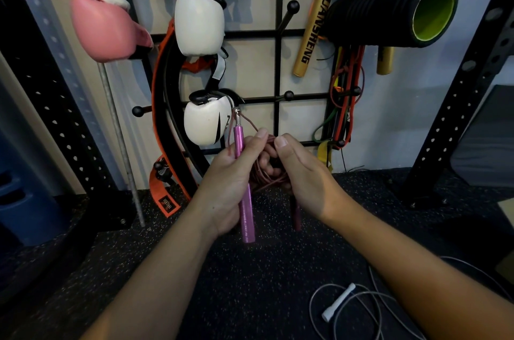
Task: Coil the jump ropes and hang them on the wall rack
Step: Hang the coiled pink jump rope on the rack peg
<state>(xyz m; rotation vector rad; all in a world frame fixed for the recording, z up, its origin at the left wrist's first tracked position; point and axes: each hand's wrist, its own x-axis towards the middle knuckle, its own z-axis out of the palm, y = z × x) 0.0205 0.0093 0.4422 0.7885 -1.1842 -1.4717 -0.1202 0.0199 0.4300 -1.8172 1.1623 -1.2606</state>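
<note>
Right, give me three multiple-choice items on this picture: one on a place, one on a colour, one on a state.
1. Where does the white jump rope lie?
A. on the floor
B. on a peg
C. in the foam roller

2. What colour is the handle in the left hand?
A. gold
B. pink
C. green

3. What is the right hand doing?
A. hanging idle
B. pressing the wall
C. gripping the rope coil

Answers: 1 A, it sprawls loose on the speckled floor; 2 B, the metal tube is pink; 3 C, its fingers curl round the reddish loops.

white glove (pixel 207 124) crowds peg (pixel 289 95).
</note>
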